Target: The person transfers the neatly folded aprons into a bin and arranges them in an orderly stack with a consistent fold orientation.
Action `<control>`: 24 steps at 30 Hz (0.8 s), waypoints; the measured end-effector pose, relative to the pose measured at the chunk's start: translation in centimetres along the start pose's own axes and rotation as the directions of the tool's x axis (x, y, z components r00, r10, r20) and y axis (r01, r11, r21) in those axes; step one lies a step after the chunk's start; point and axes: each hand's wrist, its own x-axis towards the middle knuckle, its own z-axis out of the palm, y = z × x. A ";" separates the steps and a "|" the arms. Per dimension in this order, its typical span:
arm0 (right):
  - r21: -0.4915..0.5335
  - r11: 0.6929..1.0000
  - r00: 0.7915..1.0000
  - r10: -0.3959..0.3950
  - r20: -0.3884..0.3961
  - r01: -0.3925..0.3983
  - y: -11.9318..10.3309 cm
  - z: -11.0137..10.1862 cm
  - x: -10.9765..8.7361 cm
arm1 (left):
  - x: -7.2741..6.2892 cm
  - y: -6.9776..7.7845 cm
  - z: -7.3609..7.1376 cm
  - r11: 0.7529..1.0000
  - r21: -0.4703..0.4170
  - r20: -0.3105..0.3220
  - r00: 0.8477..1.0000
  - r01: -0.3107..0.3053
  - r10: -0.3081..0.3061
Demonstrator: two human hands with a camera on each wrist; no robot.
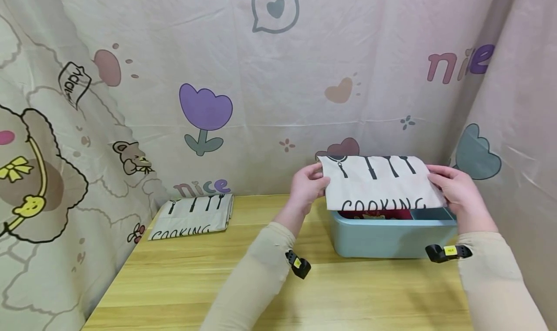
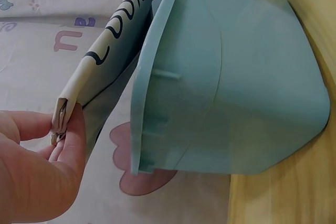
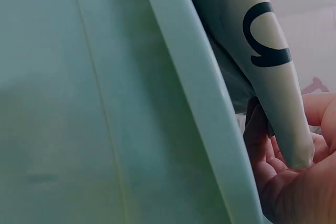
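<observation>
A folded white cloth (image 1: 378, 183) printed with black utensils and the word COOKING is held level above a light blue bin (image 1: 391, 236). My left hand (image 1: 306, 186) pinches its left edge between thumb and fingers; the left wrist view shows the cloth's folded layers (image 2: 63, 114) in that grip. At the opposite edge, my right hand (image 1: 457, 188) grips the cloth, thumb on top and fingers beneath. Under the cloth, something dark red (image 1: 391, 214) shows inside the bin, mostly hidden. The right wrist view has the cloth's corner (image 3: 294, 145) in the right hand, beside the bin's rim (image 3: 194, 93).
A second folded cloth (image 1: 191, 217) with the same print lies at the left back of the wooden table (image 1: 174, 282). Patterned curtains (image 1: 270, 79) hang behind the table and along both sides. The bin stands at the table's right.
</observation>
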 end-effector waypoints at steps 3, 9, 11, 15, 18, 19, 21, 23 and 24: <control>-0.030 1.000 1.000 0.000 -0.016 0.000 0.3 -0.4 0.1 | 0.0 -0.2 0.6 1.000 0.018 -0.009 1.000 0.010 -0.010; -0.091 0.996 0.999 0.005 -0.049 -0.009 1.1 -0.9 0.4 | 0.3 -0.8 1.8 0.998 0.062 -0.039 0.999 0.024 -0.022; -0.102 0.995 0.998 0.009 -0.057 -0.015 1.3 -1.0 0.5 | 0.4 -1.0 2.1 0.997 0.069 -0.041 0.999 0.031 -0.028; -0.116 0.993 0.998 0.015 -0.065 -0.023 1.7 -1.4 0.5 | 0.4 -1.4 2.7 0.994 0.106 -0.048 0.998 0.038 -0.033; -0.123 0.992 0.997 0.017 -0.070 -0.026 1.9 -1.5 0.5 | 0.4 -1.3 3.0 0.990 0.139 -0.051 0.998 0.037 -0.030; -0.125 0.992 0.997 0.018 -0.072 -0.027 1.9 -1.6 0.6 | 0.4 -1.3 3.1 0.989 0.145 -0.052 0.998 0.036 -0.029; -0.127 0.991 0.997 0.021 -0.075 -0.030 2.0 -1.7 0.6 | 0.3 -1.2 3.2 0.989 0.146 -0.049 0.998 0.038 -0.031; -0.130 0.991 0.997 0.026 -0.077 -0.036 2.0 -1.7 0.6 | 0.3 -1.1 3.3 0.988 0.151 -0.046 0.998 0.041 -0.035; -0.129 0.991 0.997 0.030 -0.078 -0.040 2.1 -1.7 0.6 | 0.4 -1.1 3.3 0.988 0.151 -0.044 0.998 0.043 -0.037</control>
